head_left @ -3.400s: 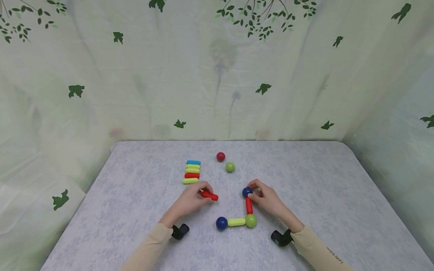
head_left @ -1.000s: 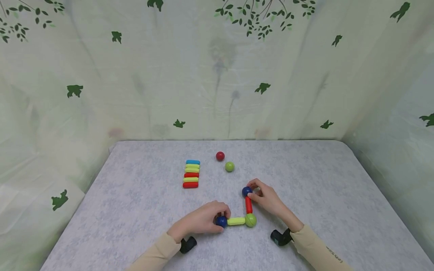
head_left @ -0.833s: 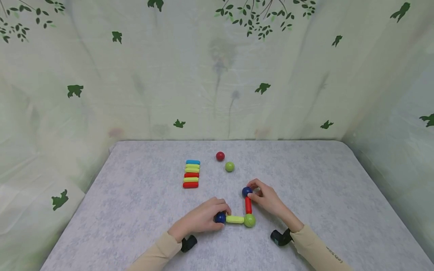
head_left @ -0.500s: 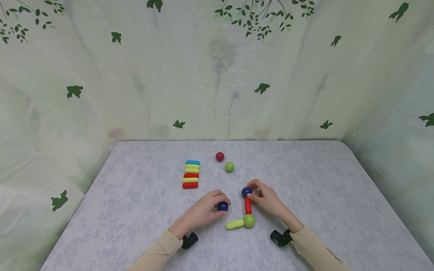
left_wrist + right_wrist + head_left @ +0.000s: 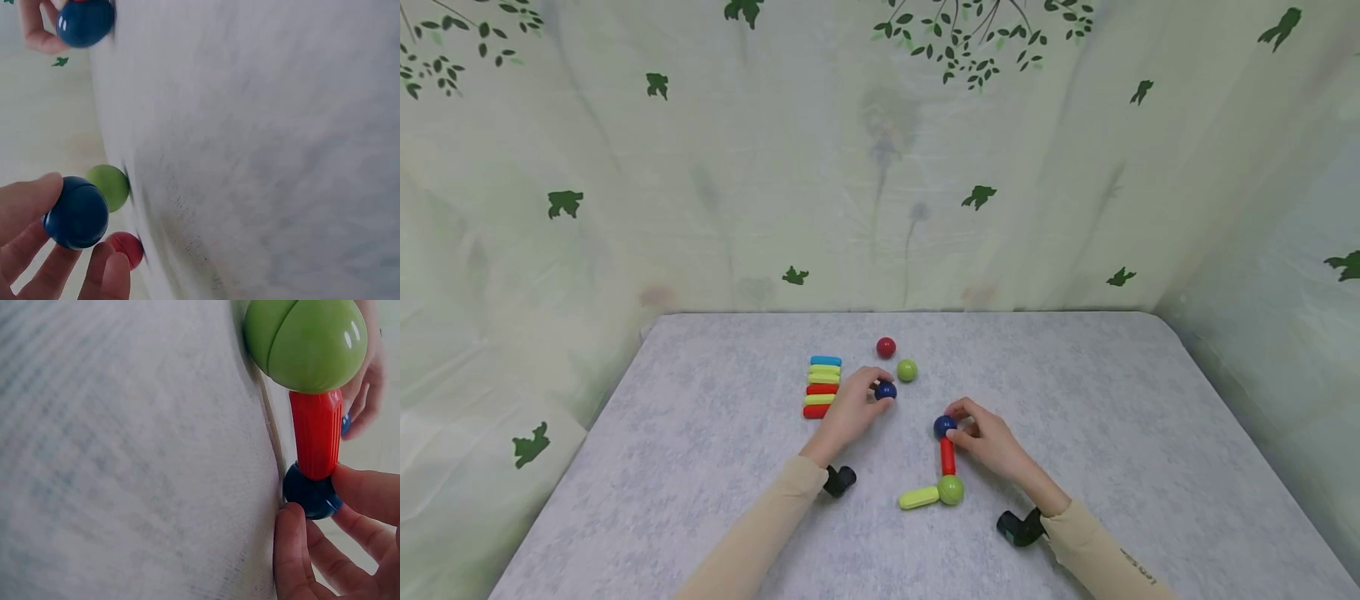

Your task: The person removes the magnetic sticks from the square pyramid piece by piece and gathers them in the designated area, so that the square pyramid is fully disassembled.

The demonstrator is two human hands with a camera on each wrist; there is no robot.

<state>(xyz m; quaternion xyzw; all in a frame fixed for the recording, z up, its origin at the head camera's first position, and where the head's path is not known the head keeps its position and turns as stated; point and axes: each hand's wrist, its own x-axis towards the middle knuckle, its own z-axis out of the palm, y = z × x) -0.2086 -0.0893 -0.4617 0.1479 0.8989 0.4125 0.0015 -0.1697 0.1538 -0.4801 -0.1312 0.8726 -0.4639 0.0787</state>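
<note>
My left hand (image 5: 853, 406) holds a dark blue ball (image 5: 76, 214) between thumb and fingers, close to the loose green ball (image 5: 907, 371) and the red ball (image 5: 886, 347). My right hand (image 5: 991, 437) grips another dark blue ball (image 5: 312, 490) at the far end of a red stick (image 5: 317, 434). That stick's near end meets a green ball (image 5: 951, 490) with a seam round it. A yellow-green stick (image 5: 919, 498) runs leftward from this ball, angled slightly toward the front, its left end bare.
Left of my left hand lies a column of short sticks: a blue one (image 5: 826, 361) at the back, then yellow-green and red ones, with a red stick (image 5: 817, 412) in front, partly behind the hand. A grey cloth covers the table (image 5: 1075, 375); a leaf-patterned curtain (image 5: 820, 167) hangs behind.
My left hand set its red stick at the column's front, then pulled the blue ball off the yellow-green stick and carried it toward the back. My right hand kept its grip.
</note>
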